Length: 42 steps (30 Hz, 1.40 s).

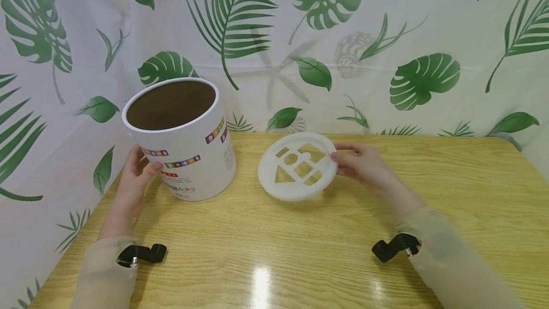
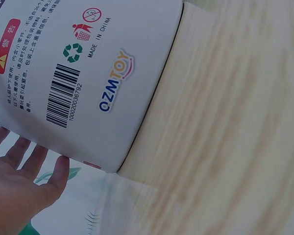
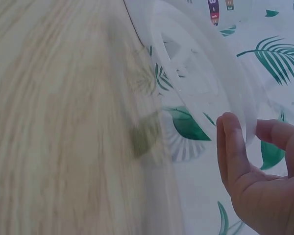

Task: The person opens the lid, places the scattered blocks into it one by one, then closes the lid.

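A large white cylindrical toy tub (image 1: 197, 161) with coloured number strips stands on the table, its top uncovered and its dark inside showing. Against its left side my left hand (image 1: 138, 175) rests, thumb at the front and spread fingers touching the wall; the left wrist view shows this hand (image 2: 27, 181) beside the printed barcode side. My right hand (image 1: 362, 163) pinches the right edge of a round white lid (image 1: 267, 175) with shape cutouts, tilted above the table. From the right wrist view, thumb and fingers of the right hand (image 3: 264, 181) grip the rim.
The wood-grain table (image 1: 240, 247) spreads in front of both hands and to the right. Behind it and on the left hangs a white cloth (image 1: 266, 75) printed with green leaves. Black wrist mounts (image 1: 143, 254) sit on both forearms.
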Each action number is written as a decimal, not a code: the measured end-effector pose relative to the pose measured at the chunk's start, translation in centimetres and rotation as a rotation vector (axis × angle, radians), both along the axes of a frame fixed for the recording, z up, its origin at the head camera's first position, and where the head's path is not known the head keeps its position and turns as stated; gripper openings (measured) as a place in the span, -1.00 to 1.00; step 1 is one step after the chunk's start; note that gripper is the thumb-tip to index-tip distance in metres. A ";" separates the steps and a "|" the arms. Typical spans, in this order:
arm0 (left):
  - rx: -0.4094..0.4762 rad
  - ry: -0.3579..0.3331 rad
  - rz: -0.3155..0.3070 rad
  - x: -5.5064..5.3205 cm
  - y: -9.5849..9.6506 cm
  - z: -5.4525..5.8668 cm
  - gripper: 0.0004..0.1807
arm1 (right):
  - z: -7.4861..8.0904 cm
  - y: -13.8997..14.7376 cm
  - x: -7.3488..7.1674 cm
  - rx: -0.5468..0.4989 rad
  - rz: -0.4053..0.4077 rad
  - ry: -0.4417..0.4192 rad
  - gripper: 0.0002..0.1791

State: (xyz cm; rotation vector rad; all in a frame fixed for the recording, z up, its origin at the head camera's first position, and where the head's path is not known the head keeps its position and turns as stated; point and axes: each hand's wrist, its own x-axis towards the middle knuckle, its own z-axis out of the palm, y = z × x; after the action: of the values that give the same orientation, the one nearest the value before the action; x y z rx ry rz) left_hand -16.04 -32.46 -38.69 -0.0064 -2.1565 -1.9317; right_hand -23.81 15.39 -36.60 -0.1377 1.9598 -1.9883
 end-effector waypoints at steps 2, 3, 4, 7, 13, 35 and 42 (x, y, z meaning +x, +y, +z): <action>0.001 -0.005 0.003 -0.1 0.0 0.0 -0.27 | 0.2 -0.6 0.1 -0.012 -0.004 -0.005 -0.41; 0.000 -0.006 0.004 -0.1 -0.1 0.0 -0.27 | 0.3 -0.8 0.1 -0.019 -0.004 -0.006 -0.41; 0.000 -0.008 0.007 -0.1 -0.1 0.0 -0.27 | 0.5 -1.1 0.1 -0.024 -0.003 -0.004 -0.40; 0.000 0.000 0.005 -0.2 -0.2 -0.1 -0.28 | 0.9 -1.7 0.2 -0.034 -0.003 0.003 -0.40; -0.005 0.009 -0.001 -0.1 -0.3 -0.2 -0.28 | 1.9 -2.7 0.1 -0.086 0.004 0.047 -0.44; 0.005 0.006 -0.012 -0.2 -0.2 -0.2 -0.25 | 8.2 -5.6 1.2 -0.320 0.023 0.146 -0.61; 0.001 -0.002 -0.002 -0.1 -0.1 -0.2 -0.26 | 9.4 -6.5 0.9 -0.412 0.017 0.167 -0.76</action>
State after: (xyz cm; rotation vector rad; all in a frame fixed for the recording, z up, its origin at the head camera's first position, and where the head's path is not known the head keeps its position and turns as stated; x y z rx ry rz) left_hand -16.19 -32.61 -38.88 -0.0069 -2.1576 -1.9351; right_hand -22.87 8.86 -27.20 -0.4305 1.6025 -2.4119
